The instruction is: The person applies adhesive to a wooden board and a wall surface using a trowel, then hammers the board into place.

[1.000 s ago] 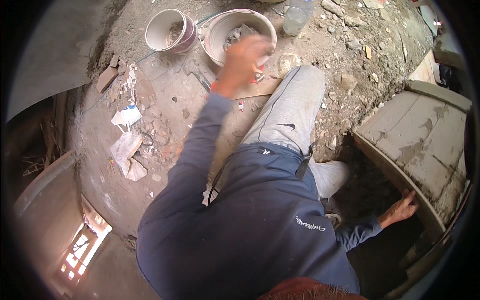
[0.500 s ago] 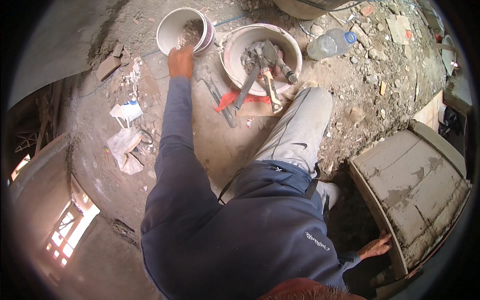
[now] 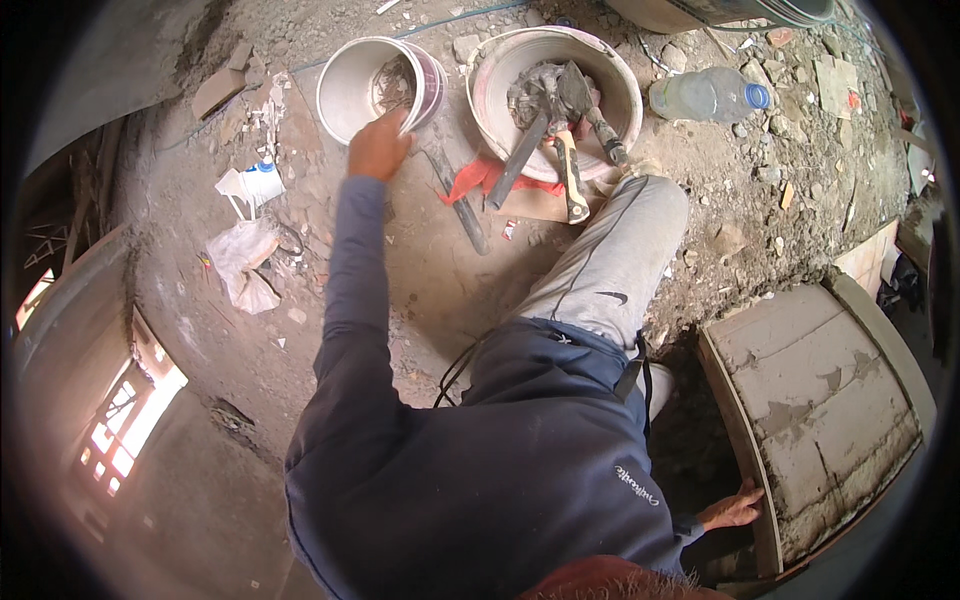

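Observation:
A white bucket (image 3: pixel 340 92) with a purple-marked outer side leans tilted toward me at the far left, some brownish bits lying inside. My left hand (image 3: pixel 380 147) is closed over its near rim, fingertips hidden inside. Down at the lower right, my right hand (image 3: pixel 733 507) has its fingers curled on the edge of a wooden board (image 3: pixel 735 440) that borders a mortar-covered slab (image 3: pixel 810 380). Just right of the bucket stands a wide tub (image 3: pixel 490 105) with trowel-like tools (image 3: pixel 572 175) and a dark-handled one (image 3: pixel 520 160). A hammer-like tool (image 3: pixel 460 205) lies on the ground near my left hand.
A plastic bottle (image 3: pixel 705 95) with a blue cap lies right of the tub, among stones and rubble. A red cloth (image 3: pixel 475 177) pokes out below the tub. Left lie a white cup-like container (image 3: pixel 262 184), a crumpled bag (image 3: pixel 243 262) and a brick piece (image 3: pixel 217 93).
The white bucket has come nearer to me, with my left hand still on its rim. My right hand stays at the board. The whole view has shifted a little.

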